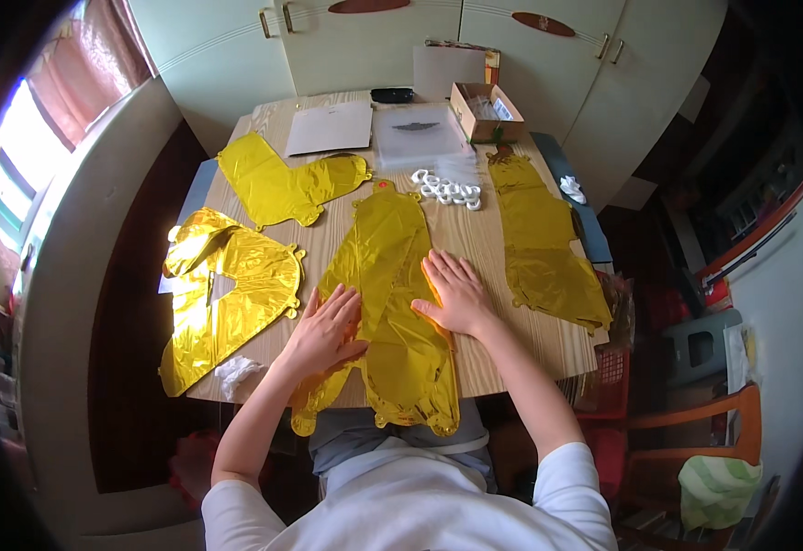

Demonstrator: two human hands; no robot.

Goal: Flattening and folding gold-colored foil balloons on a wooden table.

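White shirt (420, 514) fills the bottom edge, the forearms reaching up from its sleeves. Ahead, the middle foil (390, 275), flat and gold, lies lengthwise at the centre of the table (475, 367), its lower end jutting past the near edge. The left hand (323, 332) rests palm down on its left side, fingers extended; the right hand (456, 298) lies flat at its right edge, fingers slightly spread. Neither grips anything, and the two are apart.

Left of it sits a shiny, creased foil (273, 275), with a tissue (236, 372) near its lower part; above, an angled foil (268, 184). Another foil (534, 220) lies to the right. Beyond the middle foil are white rings (447, 190), a clear sheet (420, 138), a white card (330, 129) and an open box (486, 108). Pale cabinets (374, 50) stand behind the table; a wooden chair (746, 422) stands at right.
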